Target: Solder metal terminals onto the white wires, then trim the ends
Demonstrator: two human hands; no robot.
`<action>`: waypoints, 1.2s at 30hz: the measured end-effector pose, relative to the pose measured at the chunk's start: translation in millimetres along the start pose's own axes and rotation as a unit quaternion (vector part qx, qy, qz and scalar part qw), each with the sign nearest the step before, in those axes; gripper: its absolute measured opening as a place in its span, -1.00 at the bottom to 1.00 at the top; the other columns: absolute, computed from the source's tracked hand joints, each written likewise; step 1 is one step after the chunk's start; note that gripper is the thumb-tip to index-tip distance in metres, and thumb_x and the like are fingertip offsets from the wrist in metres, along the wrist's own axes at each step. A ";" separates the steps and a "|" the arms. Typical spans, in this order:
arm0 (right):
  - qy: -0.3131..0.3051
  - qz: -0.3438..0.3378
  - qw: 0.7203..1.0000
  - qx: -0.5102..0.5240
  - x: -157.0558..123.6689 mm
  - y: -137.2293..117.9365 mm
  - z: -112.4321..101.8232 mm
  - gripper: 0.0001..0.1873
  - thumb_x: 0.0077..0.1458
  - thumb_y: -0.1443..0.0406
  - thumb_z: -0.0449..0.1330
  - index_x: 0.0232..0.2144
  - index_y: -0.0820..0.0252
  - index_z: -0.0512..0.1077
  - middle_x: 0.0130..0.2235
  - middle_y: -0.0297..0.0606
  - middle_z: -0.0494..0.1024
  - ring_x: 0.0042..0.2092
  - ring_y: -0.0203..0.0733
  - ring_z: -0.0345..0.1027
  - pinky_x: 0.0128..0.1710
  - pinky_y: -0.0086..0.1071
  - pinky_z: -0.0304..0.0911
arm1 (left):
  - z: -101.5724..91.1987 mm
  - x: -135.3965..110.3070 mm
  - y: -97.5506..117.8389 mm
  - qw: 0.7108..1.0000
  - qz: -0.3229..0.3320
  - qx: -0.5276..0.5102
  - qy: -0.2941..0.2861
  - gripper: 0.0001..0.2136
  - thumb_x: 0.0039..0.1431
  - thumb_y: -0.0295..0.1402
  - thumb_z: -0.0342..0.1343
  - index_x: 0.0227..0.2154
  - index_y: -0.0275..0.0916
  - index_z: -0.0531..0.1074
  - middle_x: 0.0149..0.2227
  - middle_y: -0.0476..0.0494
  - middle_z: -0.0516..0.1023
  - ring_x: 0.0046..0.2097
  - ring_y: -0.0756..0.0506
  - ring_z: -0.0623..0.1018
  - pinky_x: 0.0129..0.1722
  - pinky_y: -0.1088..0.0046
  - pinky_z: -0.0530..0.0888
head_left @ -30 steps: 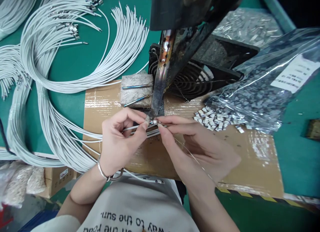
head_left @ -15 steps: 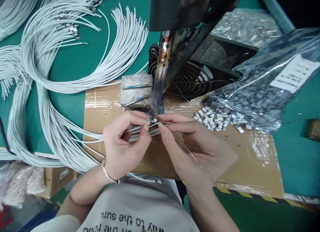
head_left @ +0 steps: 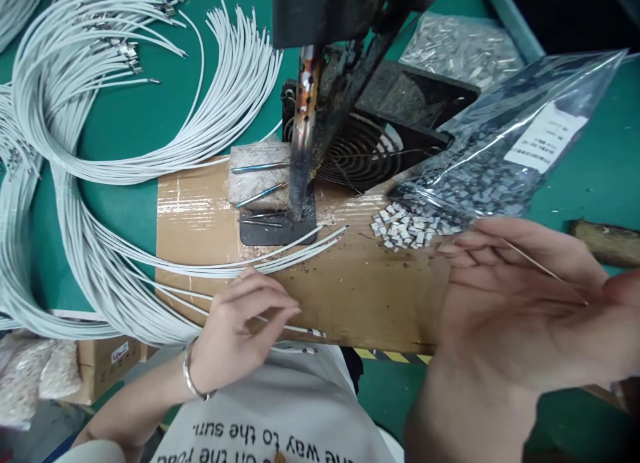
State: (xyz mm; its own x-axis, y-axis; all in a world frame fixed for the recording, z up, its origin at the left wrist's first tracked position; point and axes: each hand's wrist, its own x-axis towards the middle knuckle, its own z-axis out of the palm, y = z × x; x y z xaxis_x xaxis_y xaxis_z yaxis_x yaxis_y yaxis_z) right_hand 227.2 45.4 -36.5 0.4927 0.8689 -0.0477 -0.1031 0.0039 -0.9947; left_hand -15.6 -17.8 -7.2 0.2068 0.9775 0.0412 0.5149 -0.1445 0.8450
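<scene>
My left hand [head_left: 245,316] has its thumb and index fingertips pinched together, with nothing visible between them. It is just in front of several white cables [head_left: 280,262] whose bare ends point right. Below its fingertips, other cable ends [head_left: 315,332] lie near the table's front edge. My right hand [head_left: 520,310] is turned palm up, its fingers stretched towards a heap of small metal-and-white connectors [head_left: 405,224]. A thin length of solder wire [head_left: 545,270] runs across its palm, held in the hand. A soldering iron [head_left: 304,130] with a perforated barrel points down over a small black plate [head_left: 277,228].
A fan with a wire guard [head_left: 357,153] stands behind the iron. Right of it lies an open plastic bag of connectors [head_left: 480,163]. A pale block [head_left: 257,176] carries two metal rods. Large white cable bundles [head_left: 90,236] cover the left side. Cardboard [head_left: 380,296] covers the tabletop.
My hands were together under the iron's tip, holding small parts. The left has drawn back down and left; the right has swung right to the connectors, palm turned up. The view has shifted slightly.
</scene>
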 end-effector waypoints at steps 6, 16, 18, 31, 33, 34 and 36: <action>0.003 0.001 1.000 -0.017 -0.9 17.4 -16.7 -0.45 0.35 -0.03 0.14 -0.49 0.17 0.68 -0.49 -0.11 0.61 -0.50 -0.14 0.48 -0.47 -0.24 0.40 | -0.3 -6.2 -29.5 0.957 0.052 0.262 0.115 -0.86 0.26 -0.54 0.26 -0.17 -0.21 0.59 -0.22 -0.20 0.60 -0.22 -0.15 0.61 -0.22 0.33 0.57; -0.103 -0.139 0.937 -0.302 -9.1 17.0 -13.5 -0.98 0.16 0.26 0.41 -0.31 0.05 0.67 -0.39 -0.35 0.63 -0.43 -0.23 0.46 -0.45 -0.33 0.40 | -11.8 -3.4 -23.8 0.958 0.089 0.240 0.130 -0.83 0.25 -0.58 0.23 -0.19 -0.18 0.52 -0.19 -0.21 0.58 -0.12 -0.20 0.59 -0.11 0.25 0.54; -0.131 -0.179 0.912 -0.345 -7.7 18.0 -13.5 -0.97 0.18 0.30 0.38 -0.29 0.05 0.64 -0.38 -0.36 0.61 -0.45 -0.26 0.43 -0.44 -0.34 0.42 | -20.4 -3.4 -15.8 0.981 0.061 0.168 0.081 -0.84 0.27 -0.59 0.18 -0.20 -0.19 0.48 -0.20 -0.18 0.59 -0.11 -0.18 0.62 -0.11 0.29 0.55; -0.067 -0.138 0.932 -0.327 -20.7 22.4 -8.7 -0.86 0.28 0.18 0.32 -0.26 0.10 0.59 -0.31 -0.30 0.64 -0.38 -0.23 0.49 -0.36 -0.32 0.44 | 6.3 15.2 4.5 0.897 -0.269 -0.329 -0.123 -0.79 0.36 -0.22 0.21 -0.33 -0.26 0.48 -0.50 -0.02 0.47 -0.54 0.07 0.28 -0.60 0.56 0.18; -0.056 -0.070 0.966 -0.244 -29.3 21.8 -4.0 -0.84 0.26 0.16 0.35 -0.23 0.11 0.59 -0.34 -0.32 0.64 -0.40 -0.24 0.52 -0.39 -0.35 0.48 | 8.1 18.1 1.1 0.877 -0.302 -0.366 -0.078 -0.74 0.30 -0.16 0.29 -0.32 -0.27 0.50 -0.49 -0.01 0.46 -0.56 0.10 0.22 -0.63 0.58 0.09; -0.062 -0.046 0.975 -0.208 -33.9 20.7 -0.9 -0.85 0.25 0.18 0.36 -0.22 0.12 0.60 -0.36 -0.34 0.64 -0.42 -0.27 0.51 -0.41 -0.38 0.48 | 7.4 19.1 0.7 0.870 -0.310 -0.378 -0.066 -0.72 0.27 -0.13 0.32 -0.33 -0.26 0.50 -0.49 -0.01 0.45 -0.56 0.11 0.20 -0.63 0.58 0.07; -0.093 -0.026 0.982 -0.161 -43.1 16.7 6.1 -0.90 0.23 0.24 0.37 -0.23 0.12 0.62 -0.40 -0.36 0.63 -0.47 -0.31 0.48 -0.47 -0.43 0.48 | 4.9 20.3 1.9 0.863 -0.320 -0.388 -0.054 -0.68 0.21 -0.08 0.36 -0.33 -0.25 0.51 -0.49 0.00 0.44 -0.57 0.11 0.18 -0.64 0.57 0.06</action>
State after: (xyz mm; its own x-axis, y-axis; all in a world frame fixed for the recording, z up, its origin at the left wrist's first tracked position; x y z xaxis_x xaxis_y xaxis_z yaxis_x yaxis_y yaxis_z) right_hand 199.0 11.0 -50.5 0.3199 0.9474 -0.0091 0.2112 -0.0806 -0.9741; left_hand -6.4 1.0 -7.4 0.1846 0.7928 -0.5809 -0.1501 0.6068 0.7805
